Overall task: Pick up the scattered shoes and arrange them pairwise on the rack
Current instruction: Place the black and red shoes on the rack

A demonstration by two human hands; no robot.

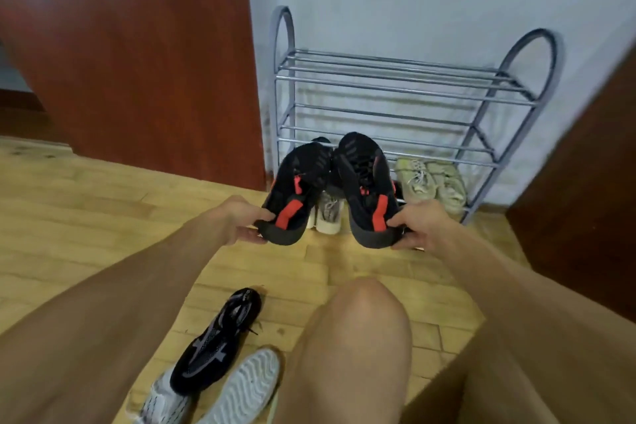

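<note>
I hold a pair of black sneakers with red heel patches in the air in front of the grey metal shoe rack [406, 79]. My left hand [241, 220] grips the heel of the left black sneaker [299, 189]. My right hand [418, 227] grips the heel of the right black sneaker [364, 186]. Both toes point toward the rack. A beige pair [430, 182] sits on the rack's bottom shelf at the right. A whitish shoe [328, 213] lies behind the held pair, partly hidden. The top shelves are bare.
On the wooden floor near my knee [361, 320] lie a black and grey shoe [216, 337], a white sole turned up [244, 389] and a grey knit shoe [165, 399]. A brown door [137, 45] stands left of the rack, dark wood furniture [585, 182] to its right.
</note>
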